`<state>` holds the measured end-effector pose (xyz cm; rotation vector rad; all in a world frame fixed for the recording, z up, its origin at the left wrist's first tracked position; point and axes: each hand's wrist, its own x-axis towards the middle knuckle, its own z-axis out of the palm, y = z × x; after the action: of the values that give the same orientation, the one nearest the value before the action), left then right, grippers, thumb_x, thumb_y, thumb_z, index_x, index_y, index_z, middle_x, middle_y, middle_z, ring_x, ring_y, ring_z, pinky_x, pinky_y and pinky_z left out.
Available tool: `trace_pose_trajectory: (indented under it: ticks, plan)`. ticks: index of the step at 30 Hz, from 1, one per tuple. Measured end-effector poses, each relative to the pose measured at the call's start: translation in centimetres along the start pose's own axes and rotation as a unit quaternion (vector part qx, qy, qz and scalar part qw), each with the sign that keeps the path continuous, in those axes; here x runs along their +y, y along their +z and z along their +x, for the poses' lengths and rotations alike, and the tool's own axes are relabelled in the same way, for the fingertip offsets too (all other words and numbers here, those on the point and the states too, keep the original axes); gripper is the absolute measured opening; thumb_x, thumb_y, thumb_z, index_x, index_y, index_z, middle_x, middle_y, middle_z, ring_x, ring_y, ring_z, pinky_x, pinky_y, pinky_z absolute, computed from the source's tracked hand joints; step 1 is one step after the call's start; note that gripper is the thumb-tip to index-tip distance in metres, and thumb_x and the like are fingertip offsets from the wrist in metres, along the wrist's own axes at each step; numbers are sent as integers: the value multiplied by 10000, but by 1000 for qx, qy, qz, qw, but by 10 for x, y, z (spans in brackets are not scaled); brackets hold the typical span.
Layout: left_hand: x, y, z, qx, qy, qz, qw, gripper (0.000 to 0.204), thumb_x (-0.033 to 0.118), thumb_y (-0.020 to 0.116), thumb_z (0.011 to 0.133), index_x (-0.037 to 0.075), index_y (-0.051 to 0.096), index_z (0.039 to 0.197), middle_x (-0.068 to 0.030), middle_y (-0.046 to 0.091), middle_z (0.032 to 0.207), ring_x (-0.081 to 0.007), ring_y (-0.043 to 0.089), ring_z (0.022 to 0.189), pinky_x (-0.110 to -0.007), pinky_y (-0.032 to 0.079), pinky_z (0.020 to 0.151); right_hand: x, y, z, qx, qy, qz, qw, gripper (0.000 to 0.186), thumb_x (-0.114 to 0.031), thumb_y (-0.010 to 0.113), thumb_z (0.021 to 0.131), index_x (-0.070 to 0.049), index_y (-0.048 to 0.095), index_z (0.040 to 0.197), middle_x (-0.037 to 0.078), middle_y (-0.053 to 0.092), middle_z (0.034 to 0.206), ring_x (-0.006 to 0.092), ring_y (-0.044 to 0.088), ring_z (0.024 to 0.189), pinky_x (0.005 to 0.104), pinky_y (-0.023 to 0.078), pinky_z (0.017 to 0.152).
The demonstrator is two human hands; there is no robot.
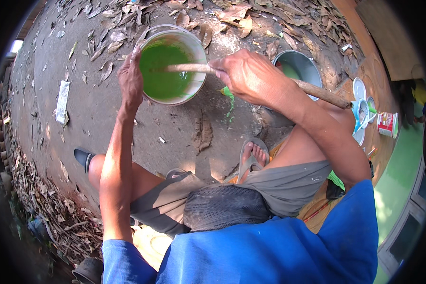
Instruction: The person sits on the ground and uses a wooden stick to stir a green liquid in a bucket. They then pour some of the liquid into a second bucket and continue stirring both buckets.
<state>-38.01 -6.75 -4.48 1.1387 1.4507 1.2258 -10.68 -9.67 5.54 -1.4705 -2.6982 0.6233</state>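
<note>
Right hand (241,75): closed around the wooden stick (189,68), whose 9 o'clock end sits in green paint (163,87) inside the white bucket (194,47) at 11 o'clock. Left hand (131,79): against the bucket's rim at 9 o'clock; finger closure cannot be determined.

Place: outdoors, a yard beside a building, seemingly a house
Ground (47,104): rough, grey-brown and hard-looking, with patches of sunlight
Dry leaves (236,13): brown, strewn over the top of the view and heaped down the left
Ledge (381,97): orange-brown tiles along the right
Wall (398,165): light green, with framed dark panes (406,240)
Work corner: a bucket (197,49) of green liquid standing on the ground
</note>
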Motion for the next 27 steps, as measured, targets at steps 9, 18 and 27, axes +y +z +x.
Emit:
trace_pose_trajectory:
  ticks: [9, 18, 27]
  plan:
    - [3, -7, 1, 23, -23, 30, 999, 420, 368, 500, 980, -2, 637, 1122, -37, 637, 978, -108, 554, 853, -267, 460, 763, 18, -5, 3, 67, 24, -64, 995, 285, -167, 522, 900, -68, 648, 1135, 201, 657, 831, 386, 639, 794, 471, 518, 749]
    - [-2, -15, 3, 52, 15, -43, 998, 387, 380, 551, 961, 32, 664, 1089, -16, 646, 840, -61, 556, 709, -216, 458, 617, -8, -3, 2, -1, -24, -21, 1000, 283, -188, 546, 888, -82, 656, 1127, 177, 657, 827, 361, 643, 788, 464, 520, 725]
    - [-1, -4, 2, 29, -22, -39, 999, 401, 377, 537, 965, 28, 647, 1128, -31, 654, 944, -84, 576, 793, -244, 477, 703, 6, -14, -2, 20, 39, -138, 989, 239, -153, 512, 886, -69, 667, 1047, 201, 662, 875, 379, 631, 855, 471, 506, 768]
